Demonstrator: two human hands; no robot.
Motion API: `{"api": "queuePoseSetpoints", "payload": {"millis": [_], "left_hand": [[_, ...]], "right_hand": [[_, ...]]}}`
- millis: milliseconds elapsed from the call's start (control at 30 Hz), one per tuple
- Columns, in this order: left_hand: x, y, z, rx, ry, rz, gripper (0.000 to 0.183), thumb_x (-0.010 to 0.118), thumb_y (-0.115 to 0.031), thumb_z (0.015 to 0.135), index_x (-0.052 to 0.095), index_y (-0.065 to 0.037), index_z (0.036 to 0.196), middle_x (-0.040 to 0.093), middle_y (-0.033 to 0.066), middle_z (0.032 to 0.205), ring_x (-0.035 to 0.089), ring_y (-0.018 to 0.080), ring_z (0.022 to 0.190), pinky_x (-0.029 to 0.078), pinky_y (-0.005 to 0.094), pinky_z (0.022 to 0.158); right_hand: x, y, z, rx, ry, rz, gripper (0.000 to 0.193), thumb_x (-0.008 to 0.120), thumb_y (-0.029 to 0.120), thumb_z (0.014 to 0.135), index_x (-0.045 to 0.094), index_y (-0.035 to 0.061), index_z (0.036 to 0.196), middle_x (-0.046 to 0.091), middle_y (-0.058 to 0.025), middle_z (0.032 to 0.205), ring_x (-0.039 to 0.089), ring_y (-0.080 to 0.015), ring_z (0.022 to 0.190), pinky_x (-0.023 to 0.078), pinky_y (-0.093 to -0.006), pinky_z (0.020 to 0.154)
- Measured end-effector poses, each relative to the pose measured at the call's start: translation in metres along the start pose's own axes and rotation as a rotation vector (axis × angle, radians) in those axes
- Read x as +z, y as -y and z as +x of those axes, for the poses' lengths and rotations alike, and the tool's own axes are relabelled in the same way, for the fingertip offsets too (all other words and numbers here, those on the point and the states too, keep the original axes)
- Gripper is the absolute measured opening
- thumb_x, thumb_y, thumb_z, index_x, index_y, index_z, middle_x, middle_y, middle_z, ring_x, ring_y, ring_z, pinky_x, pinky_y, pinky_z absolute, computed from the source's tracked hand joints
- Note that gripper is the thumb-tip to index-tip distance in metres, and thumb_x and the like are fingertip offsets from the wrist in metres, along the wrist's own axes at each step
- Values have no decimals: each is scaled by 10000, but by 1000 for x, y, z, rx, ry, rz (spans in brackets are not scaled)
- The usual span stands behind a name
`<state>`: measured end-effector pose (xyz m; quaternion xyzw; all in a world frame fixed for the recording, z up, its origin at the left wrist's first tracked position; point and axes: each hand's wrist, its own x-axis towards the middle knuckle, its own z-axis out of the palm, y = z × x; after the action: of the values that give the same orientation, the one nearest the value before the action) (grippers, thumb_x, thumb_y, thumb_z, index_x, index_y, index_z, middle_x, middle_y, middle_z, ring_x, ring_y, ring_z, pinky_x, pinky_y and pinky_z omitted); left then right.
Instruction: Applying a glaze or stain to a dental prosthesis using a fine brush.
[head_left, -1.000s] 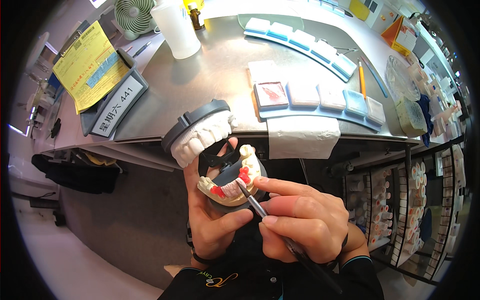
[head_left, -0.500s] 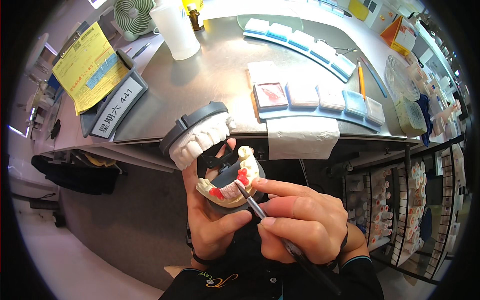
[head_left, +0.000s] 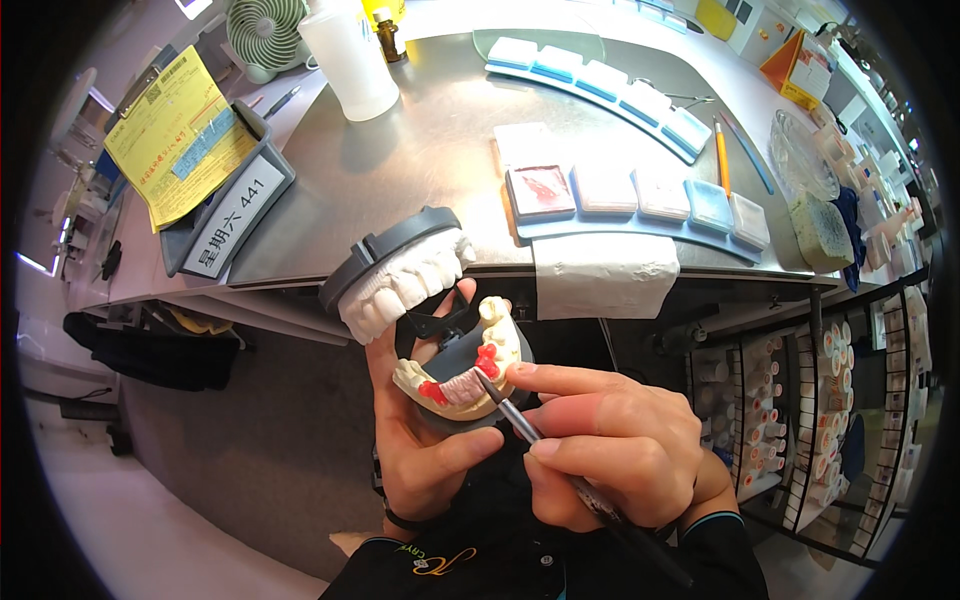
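Note:
My left hand [head_left: 425, 455] is closed round a dental articulator [head_left: 345, 275], its thumb along the near side and other fingers behind. The black frame is swung open. Its upper part carries a white plaster tooth cast [head_left: 395, 285]; the lower part carries a cream dental model [head_left: 497, 318]. Red patches [head_left: 487, 360] and a pale pink row of teeth [head_left: 462, 388] sit on the lower model. My right hand [head_left: 620, 445] pinches a fine brush [head_left: 516, 416] with a metal ferrule and dark handle. Its dark tip meets the pink teeth, beside one red patch.
Beyond my hands, a metal bench [head_left: 430, 140] bears a curved palette [head_left: 600, 225] with a pink-smeared pad, a second palette [head_left: 600, 95], a white bottle [head_left: 350, 70] and a pencil [head_left: 722, 160]. A paper towel [head_left: 605, 278] hangs over the edge. At left stands a grey tray [head_left: 235, 215] with yellow paper.
The brush and my right hand have shifted slightly right and down. The articulator has moved down a little and tilted slightly in my left hand.

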<state>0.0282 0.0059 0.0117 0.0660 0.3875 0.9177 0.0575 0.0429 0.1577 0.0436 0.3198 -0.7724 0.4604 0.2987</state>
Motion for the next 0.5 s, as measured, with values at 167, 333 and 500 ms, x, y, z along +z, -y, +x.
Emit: {"api": "queuePoseSetpoints", "payload": {"millis": [167,333,500], "left_hand": [[0,-1,0,-9,13,-2,1080,702,91,610,78,-119,1465,291,233,1438,372,345,1306,380,436,1043],[1,-1,0,-14,19,-6,1075,694,93,612,77,-122,1465,295,234,1432,371,354,1306,382,443,1042],[-1,0,1,-8,24,2,1055,693,90,607,98,-106,1455,294,236,1435,371,356,1306,381,447,1043]], "right_hand": [[-1,1,0,9,8,4,286,703,26,736,519,35,956,631,-116,789,685,-355,832,593,-358,628],[1,0,-1,11,14,-11,292,702,22,732,517,37,957,632,-112,787,684,-359,831,591,-361,626],[-2,0,-1,6,12,-2,286,697,14,724,519,43,946,628,-106,792,686,-352,827,591,-353,625]]}}
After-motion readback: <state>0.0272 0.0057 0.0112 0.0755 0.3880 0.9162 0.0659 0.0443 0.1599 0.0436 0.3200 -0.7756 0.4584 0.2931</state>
